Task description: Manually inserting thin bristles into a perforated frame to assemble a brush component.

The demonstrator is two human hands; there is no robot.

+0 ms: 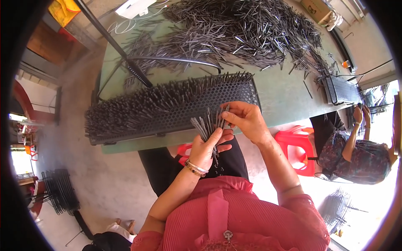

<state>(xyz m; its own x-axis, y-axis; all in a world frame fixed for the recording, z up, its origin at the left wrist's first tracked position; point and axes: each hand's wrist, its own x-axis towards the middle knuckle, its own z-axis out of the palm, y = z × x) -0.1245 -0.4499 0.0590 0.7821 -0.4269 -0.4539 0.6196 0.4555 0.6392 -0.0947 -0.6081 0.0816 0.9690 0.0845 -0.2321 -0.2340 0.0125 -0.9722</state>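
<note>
Gripping a bunch of dark rods [208,129] in the left hand [203,149]. Pinching rod tips with the right hand [250,121], near the perforated rack [239,92].

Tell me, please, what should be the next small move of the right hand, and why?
Probably, the right hand should draw one from the bundle of dark sticks toward the perforated board. It pinches at the bundle's right side, while the left hand grips the rest; the board shows bare holes at its right, and standing sticks crowd its left.
</note>
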